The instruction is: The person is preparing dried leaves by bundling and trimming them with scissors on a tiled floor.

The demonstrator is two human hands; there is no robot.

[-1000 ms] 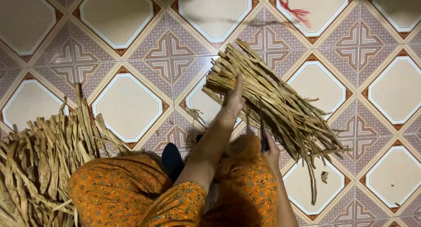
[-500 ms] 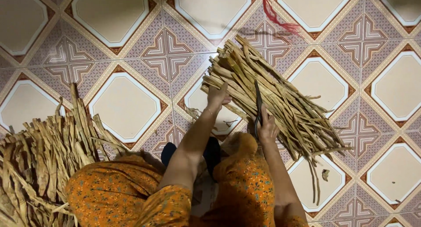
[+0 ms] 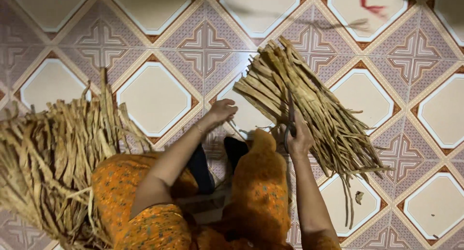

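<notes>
A bundle of dry tan leaf strips [image 3: 309, 110] lies on the patterned tile floor in front of me, its cut ends toward the upper left. My right hand [image 3: 298, 136] rests at the bundle's near edge, gripping a dark pair of scissors [image 3: 290, 122] that lies against the strips. My left hand [image 3: 221, 111] hovers just left of the bundle's cut ends, fingers curled, pinching a thin strip [image 3: 237, 130]. My knees in orange patterned cloth [image 3: 256, 182] sit below both hands.
A large loose heap of the same dry strips [image 3: 53, 158] lies at the left beside my leg. A small scrap [image 3: 358, 197] lies on a tile at lower right. Red thread [image 3: 372, 6] lies at the top.
My left hand has drawn back from the bundle's top toward its near left end. My right hand has stayed at the bundle's edge with the scissors.
</notes>
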